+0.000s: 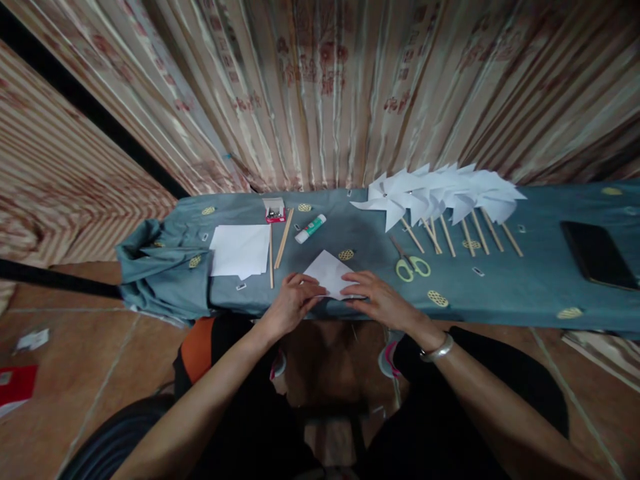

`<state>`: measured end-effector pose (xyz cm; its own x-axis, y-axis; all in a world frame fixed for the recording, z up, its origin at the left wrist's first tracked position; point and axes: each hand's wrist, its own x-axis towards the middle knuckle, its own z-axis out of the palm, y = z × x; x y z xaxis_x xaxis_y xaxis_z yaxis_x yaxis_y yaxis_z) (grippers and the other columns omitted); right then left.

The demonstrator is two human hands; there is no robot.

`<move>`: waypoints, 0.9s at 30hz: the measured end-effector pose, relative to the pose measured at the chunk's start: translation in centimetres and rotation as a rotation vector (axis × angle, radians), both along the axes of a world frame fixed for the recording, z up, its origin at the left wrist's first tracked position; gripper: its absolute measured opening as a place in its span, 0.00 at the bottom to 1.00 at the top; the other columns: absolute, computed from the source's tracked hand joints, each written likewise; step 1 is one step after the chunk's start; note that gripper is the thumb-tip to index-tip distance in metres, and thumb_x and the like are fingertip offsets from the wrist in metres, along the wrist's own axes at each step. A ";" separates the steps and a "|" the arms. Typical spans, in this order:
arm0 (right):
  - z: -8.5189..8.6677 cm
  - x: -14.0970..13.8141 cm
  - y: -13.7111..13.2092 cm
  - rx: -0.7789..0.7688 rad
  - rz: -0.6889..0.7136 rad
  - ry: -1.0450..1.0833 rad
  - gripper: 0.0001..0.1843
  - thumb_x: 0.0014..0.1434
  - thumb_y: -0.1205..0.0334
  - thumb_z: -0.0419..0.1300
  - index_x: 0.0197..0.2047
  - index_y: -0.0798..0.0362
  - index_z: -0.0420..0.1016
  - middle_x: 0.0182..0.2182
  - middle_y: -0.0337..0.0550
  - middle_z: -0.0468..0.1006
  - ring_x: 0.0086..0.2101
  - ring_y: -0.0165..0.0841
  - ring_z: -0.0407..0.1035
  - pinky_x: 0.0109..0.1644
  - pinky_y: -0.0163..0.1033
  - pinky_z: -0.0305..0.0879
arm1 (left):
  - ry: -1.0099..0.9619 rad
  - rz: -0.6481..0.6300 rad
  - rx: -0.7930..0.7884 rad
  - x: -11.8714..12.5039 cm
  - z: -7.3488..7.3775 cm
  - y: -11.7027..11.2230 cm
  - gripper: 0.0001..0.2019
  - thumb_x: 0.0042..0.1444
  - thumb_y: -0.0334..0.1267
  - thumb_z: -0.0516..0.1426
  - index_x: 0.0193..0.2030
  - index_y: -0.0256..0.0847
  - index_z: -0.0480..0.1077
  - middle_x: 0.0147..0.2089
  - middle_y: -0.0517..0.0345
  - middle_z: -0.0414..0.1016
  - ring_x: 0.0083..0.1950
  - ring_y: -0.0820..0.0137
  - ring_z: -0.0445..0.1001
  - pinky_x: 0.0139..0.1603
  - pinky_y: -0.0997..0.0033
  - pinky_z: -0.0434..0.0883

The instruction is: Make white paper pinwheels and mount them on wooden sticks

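A white sheet of paper (327, 270) lies at the table's front edge, a corner pointing away from me. It looks folded along the near side, though my fingers hide part of that edge. My left hand (294, 301) is closed on its left side, thumb and fingers pressed together. On the right side, my right hand (383, 298) grips the paper the same way; a silver bracelet circles that wrist. Just beyond the sheet rests a glue stick (311, 229). Green-handled scissors (411, 265) lie to the right of my right hand.
A stack of white paper (239, 250) sits left, beside thin wooden sticks (283, 239) and a small red box (275, 211) of metal pins. Several white paper pinwheels (440, 193) on sticks overlap at the back right. A black phone (599, 253) lies far right. Curtains (320, 100) hang behind the table.
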<state>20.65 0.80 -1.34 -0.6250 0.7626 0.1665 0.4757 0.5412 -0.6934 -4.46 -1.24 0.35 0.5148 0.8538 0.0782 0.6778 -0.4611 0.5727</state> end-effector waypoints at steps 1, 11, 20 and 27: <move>0.0 0.0 0.1 -0.020 -0.009 0.017 0.11 0.62 0.59 0.59 0.45 0.51 0.80 0.53 0.50 0.77 0.54 0.41 0.68 0.59 0.50 0.63 | -0.019 0.018 0.000 0.0 0.0 0.0 0.10 0.64 0.36 0.54 0.46 0.41 0.77 0.44 0.52 0.81 0.51 0.63 0.74 0.58 0.54 0.65; -0.3 -1.1 1.0 -0.302 -0.387 0.162 0.12 0.59 0.57 0.62 0.45 0.51 0.75 0.36 0.42 0.83 0.36 0.37 0.77 0.41 0.40 0.70 | 0.050 0.263 0.399 0.7 -0.7 -0.6 0.21 0.64 0.38 0.54 0.62 0.38 0.63 0.62 0.43 0.71 0.60 0.57 0.70 0.59 0.52 0.67; -0.6 -1.4 0.3 -0.083 -0.411 0.072 0.13 0.59 0.57 0.61 0.47 0.52 0.75 0.39 0.46 0.82 0.37 0.39 0.76 0.44 0.46 0.73 | 0.351 0.002 0.424 2.8 -2.9 -3.3 0.28 0.64 0.37 0.50 0.69 0.32 0.50 0.72 0.40 0.54 0.74 0.56 0.48 0.70 0.48 0.53; -0.3 -1.4 -0.3 0.249 -0.326 -0.067 0.15 0.67 0.56 0.53 0.48 0.54 0.77 0.47 0.52 0.79 0.47 0.43 0.73 0.54 0.51 0.69 | 0.363 -0.008 0.309 2.6 -2.6 -3.2 0.32 0.64 0.43 0.51 0.70 0.32 0.48 0.73 0.40 0.50 0.75 0.55 0.45 0.71 0.45 0.48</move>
<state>19.29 0.53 -1.68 -0.3727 0.8641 0.3383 0.6897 0.5019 -0.5219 -1.87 -4.42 -2.27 0.5623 0.8148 0.1413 0.8045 -0.5785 0.1347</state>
